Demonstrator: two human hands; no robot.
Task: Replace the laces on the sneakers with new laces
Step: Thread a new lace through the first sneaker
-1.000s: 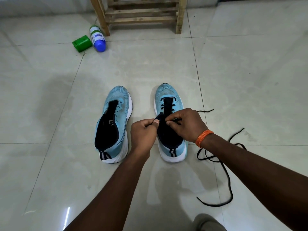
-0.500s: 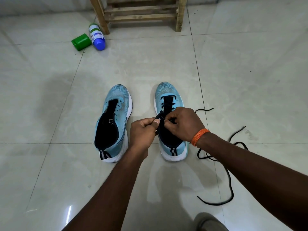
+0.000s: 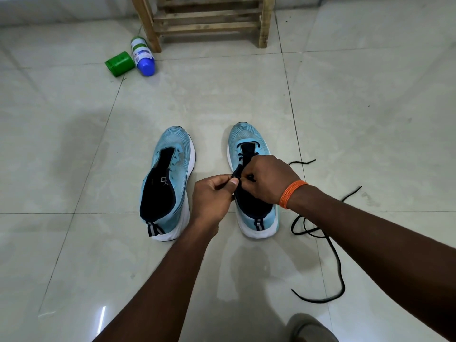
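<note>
While left hand, right hand pinch lace | tongue logo possibly Puma

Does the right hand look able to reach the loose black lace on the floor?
Probably yes: only bare floor lies between the right hand and the loose black lace. It is busy pinching the lacing on the right sneaker, though, so it must let go first.

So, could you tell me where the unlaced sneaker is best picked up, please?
Probably at the heel collar of the unlaced sneaker, from the near side: its heel faces the person, the mouth gapes open, and a pull tab stands there.
</note>
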